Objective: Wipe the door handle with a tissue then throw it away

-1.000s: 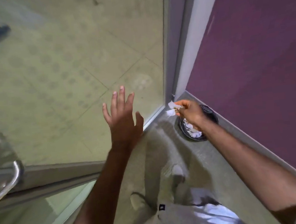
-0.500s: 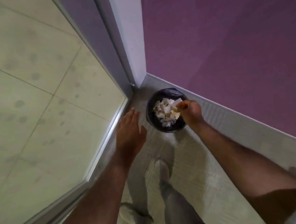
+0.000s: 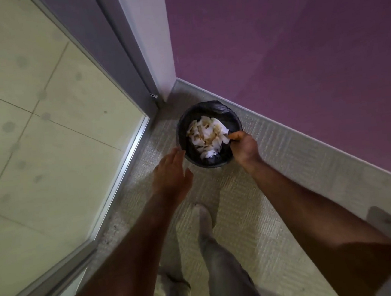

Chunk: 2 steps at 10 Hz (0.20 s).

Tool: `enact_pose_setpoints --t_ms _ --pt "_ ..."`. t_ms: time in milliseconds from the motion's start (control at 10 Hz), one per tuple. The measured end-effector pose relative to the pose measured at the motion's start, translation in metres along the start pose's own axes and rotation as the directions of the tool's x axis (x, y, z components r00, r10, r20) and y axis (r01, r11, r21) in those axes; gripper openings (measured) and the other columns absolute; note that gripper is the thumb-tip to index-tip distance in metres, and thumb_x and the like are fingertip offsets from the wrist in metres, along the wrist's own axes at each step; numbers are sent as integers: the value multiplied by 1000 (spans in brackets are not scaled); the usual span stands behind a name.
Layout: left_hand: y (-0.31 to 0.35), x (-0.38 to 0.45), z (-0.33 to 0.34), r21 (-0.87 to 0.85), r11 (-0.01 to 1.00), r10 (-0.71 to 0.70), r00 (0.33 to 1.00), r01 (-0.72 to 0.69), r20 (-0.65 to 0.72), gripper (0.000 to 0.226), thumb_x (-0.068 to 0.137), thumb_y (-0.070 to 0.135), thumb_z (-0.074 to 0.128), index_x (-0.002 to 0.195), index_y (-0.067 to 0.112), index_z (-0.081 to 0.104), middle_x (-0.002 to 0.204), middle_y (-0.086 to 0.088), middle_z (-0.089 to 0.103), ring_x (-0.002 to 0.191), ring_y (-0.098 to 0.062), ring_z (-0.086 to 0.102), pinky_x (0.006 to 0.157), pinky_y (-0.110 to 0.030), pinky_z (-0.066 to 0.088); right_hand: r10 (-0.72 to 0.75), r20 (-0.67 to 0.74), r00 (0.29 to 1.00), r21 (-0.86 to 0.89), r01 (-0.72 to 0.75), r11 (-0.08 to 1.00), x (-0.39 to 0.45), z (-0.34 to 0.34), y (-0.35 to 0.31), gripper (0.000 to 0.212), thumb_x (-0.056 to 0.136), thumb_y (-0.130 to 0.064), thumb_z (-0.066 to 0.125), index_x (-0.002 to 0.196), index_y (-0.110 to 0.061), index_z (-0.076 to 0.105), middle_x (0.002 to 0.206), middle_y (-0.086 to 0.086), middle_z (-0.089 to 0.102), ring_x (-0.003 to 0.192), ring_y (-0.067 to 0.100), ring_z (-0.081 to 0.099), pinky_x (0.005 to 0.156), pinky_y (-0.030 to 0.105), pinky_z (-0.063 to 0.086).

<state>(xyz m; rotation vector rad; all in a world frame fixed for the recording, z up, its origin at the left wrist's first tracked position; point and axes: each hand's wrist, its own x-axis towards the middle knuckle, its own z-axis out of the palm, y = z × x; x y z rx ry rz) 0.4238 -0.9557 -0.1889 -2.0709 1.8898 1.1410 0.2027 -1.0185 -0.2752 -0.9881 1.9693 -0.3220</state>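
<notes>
Head-camera view at the disposal step of the task. The purple wall (image 3: 299, 40) fills the upper right of the frame, and a glass door panel (image 3: 32, 141) in a pale metal frame fills the left; the door handle lies outside the picture. Between them, a strip of pale carpeted floor (image 3: 257, 213) runs from the bottom edge to the corner at upper centre, where 1 small round bin (image 3: 206, 113) with a black liner stands close to the skirting. The bin holds a heap of crumpled white tissues (image 3: 206, 133), several stained brown, piled nearly to the rim. The right hand (image 3: 243, 146) reaches over the bin's right edge with its fingers curled downward and closed; whether the wiping tissue is still pinched there or already lies among the heap cannot be told apart. The left hand (image 3: 171, 172) hovers flat and open, holding nothing, just beside the bin's left rim. Wiping appears complete, judging from the position at the bin. The next move likely calls for the right fingers to spread fully above the opening so that the tissue falls inside rather than onto the floor.
</notes>
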Motion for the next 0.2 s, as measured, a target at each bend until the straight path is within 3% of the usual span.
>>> enact_pose_setpoints --t_ms 200 --pt "-5 -24 -15 -27 998 -50 996 48 -71 65 108 28 57 166 21 29 175 -3 22 161 -27 24 130 -50 28 -61 -10 998 -31 61 998 -26 -3 -19 24 98 -8 56 113 -15 72 121 7 72 98 16 64 73 9 45"
